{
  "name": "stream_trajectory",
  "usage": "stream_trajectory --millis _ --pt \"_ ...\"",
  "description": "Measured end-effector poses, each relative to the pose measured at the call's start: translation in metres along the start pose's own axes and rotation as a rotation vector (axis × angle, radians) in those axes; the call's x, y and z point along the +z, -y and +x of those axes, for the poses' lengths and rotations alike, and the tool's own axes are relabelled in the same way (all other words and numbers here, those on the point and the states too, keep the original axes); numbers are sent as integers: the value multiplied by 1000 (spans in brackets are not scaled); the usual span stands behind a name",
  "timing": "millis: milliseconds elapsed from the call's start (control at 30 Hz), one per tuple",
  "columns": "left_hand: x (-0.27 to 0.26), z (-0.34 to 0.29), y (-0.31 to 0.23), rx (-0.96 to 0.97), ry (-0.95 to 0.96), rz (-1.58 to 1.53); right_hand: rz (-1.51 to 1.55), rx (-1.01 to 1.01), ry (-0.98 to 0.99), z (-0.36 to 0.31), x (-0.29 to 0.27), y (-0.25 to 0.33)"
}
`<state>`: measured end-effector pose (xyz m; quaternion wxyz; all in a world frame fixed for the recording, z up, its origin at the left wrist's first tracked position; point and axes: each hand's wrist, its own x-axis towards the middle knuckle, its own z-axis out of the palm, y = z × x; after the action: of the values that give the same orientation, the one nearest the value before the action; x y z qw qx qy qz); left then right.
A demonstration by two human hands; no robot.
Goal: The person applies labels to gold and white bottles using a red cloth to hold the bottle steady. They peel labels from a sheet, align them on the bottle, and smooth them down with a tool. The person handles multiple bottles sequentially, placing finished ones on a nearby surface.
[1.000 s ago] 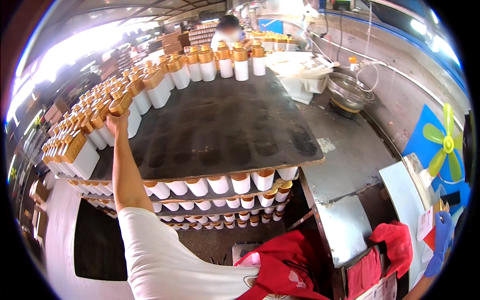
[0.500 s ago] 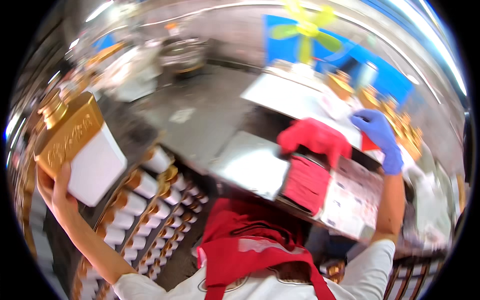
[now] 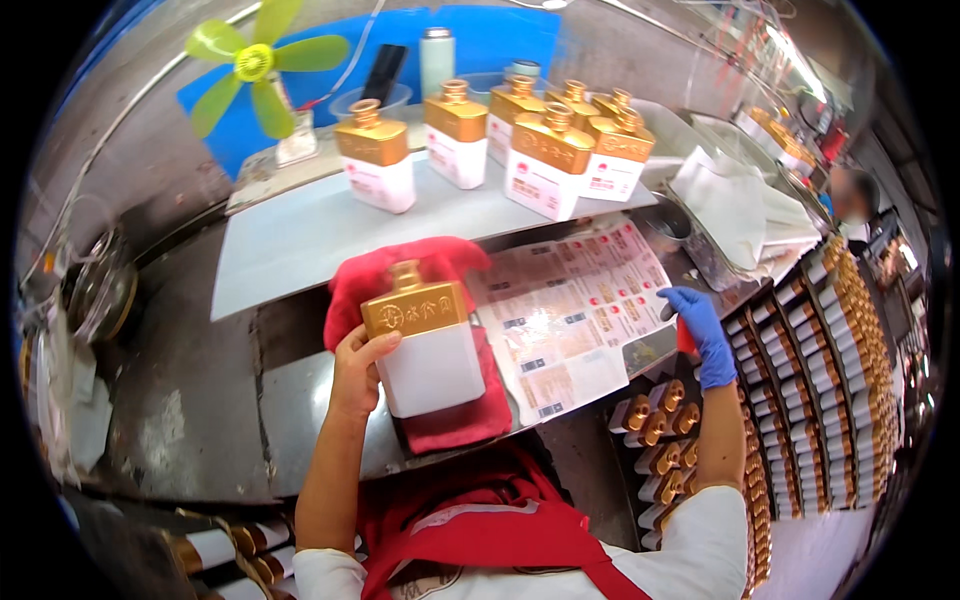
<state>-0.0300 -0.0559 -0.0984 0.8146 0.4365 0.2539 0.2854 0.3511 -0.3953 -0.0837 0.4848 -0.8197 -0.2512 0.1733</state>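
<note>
My left hand (image 3: 362,368), bare, grips a flat-sided bottle (image 3: 432,375) by its left edge. Its shoulder and neck are embossed gold, and the white lower body shows no label. Under and behind the bottle lies a folded red cloth (image 3: 455,428). My right hand (image 3: 697,325), in a blue glove, is closed beside the lower right edge of a sheet of printed labels (image 3: 560,320). A small red piece (image 3: 685,337) pokes out below its fingers; its kind is unclear.
Several labelled gold-and-white bottles (image 3: 548,165) stand on a raised white board (image 3: 270,250). Behind it are a yellow-green fan (image 3: 253,63), a phone (image 3: 384,70) and a flask (image 3: 437,62). Racks of similar bottles (image 3: 820,380) fill the right side. Another person (image 3: 855,205) is far right.
The view has swung right. The bottle in my left hand has come from the far-left racks to over the red cloth. My gloved right hand has moved from near the board to the label sheet's edge.
</note>
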Motion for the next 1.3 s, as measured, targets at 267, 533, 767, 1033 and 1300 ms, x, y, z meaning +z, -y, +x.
stream_trajectory --millis 267,533,767,1033,1300 --pt "11 -9 15 96 44 135 -123 77 -385 -27 3 -93" --pt "9 -13 17 7 -18 132 -502 -80 4 -94 127 26" --pt "11 -15 20 23 -44 117 -659 -316 196 -112 147 52" --pt "18 -13 27 136 -103 62 -881 -221 187 -117 145 40" --pt "5 -7 19 78 -74 102 -213 347 -339 -151 142 -11"
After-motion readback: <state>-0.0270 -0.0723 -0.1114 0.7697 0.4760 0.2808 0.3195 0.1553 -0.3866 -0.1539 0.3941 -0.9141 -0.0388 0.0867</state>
